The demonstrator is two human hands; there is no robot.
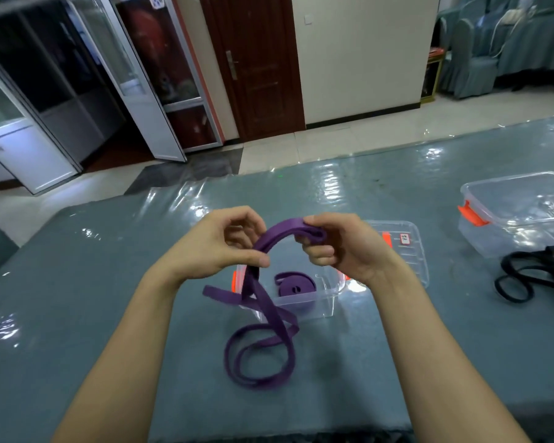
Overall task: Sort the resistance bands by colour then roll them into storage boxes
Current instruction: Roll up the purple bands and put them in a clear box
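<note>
A grey-green table (397, 330) under glossy clear sheeting stands in a tiled room with a brown door (259, 65). The purple band (282, 227) arches between both hands above a clear box (328, 303) – the right hand (343, 247) clenches its folded end, and the left hand (215, 247) pinches it lower down. Its flat, matte tail loops onto the table. A rolled purple band (296, 287) lies in the box – black bands (525, 270) lie far right.

You face a table (109, 266) under grey-green cloth with a glossy clear film over it. Beyond its far edge lies a pale tiled floor (349, 139) — then a dark wooden door (256, 75) beside a cream wall (365, 59). Glass-panelled doors (135, 91) stand to your left, cloth-covered chairs (470, 59) far right.
</note>
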